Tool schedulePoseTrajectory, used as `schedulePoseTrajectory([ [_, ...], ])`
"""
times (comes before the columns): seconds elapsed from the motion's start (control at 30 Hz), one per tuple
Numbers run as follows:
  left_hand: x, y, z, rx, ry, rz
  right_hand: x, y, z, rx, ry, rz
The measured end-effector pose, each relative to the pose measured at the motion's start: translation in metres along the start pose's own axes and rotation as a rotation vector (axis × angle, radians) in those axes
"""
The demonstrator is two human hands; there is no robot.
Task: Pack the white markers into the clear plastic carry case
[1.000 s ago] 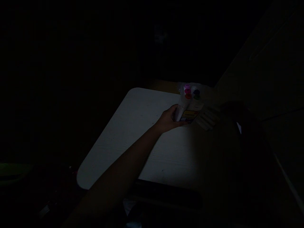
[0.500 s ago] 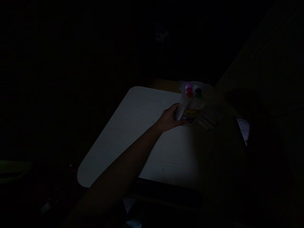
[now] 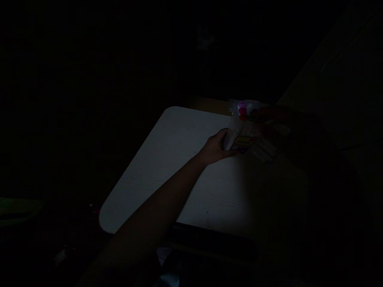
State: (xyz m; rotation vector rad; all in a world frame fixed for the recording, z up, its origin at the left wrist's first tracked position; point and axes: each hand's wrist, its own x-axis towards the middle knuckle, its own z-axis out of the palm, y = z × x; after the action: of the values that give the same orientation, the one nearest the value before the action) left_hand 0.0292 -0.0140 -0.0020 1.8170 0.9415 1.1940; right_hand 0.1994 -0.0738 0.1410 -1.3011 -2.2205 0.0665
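Observation:
In the dim head view, my left hand (image 3: 216,147) is closed around the lower left side of a clear pack of markers (image 3: 239,129). The pack is tilted, with pink, purple and red caps at its top and a yellow and black label low on its front. My right hand (image 3: 271,114) is at the pack's upper right, its fingers over the caps on that side. Darkness hides its exact finger pose. Several pale markers (image 3: 265,151) lie on the table just right of the pack.
A pale tabletop (image 3: 179,147) with rounded corners lies beneath my left arm; its right part is in deep shadow. Something greenish (image 3: 19,209) shows at the lower left. Most of the surroundings are too dark to make out.
My right hand has come in from the right to the top of the pack and now covers the caps on that side. My left hand keeps its hold, almost unmoved.

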Motion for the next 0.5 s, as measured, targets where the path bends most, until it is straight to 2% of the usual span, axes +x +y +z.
schedulePoseTrajectory([
  [0.3, 0.000, 0.001, 0.000, 0.023, -0.001, -0.024, 0.003, -0.010, 0.013, -0.053, 0.083, 0.046],
  [0.43, 0.000, 0.000, 0.001, 0.022, 0.002, -0.003, 0.004, -0.002, 0.016, -0.089, 0.137, 0.079],
  [0.5, 0.001, -0.001, 0.001, 0.027, 0.000, -0.005, 0.006, 0.007, 0.019, -0.082, 0.091, 0.031],
])
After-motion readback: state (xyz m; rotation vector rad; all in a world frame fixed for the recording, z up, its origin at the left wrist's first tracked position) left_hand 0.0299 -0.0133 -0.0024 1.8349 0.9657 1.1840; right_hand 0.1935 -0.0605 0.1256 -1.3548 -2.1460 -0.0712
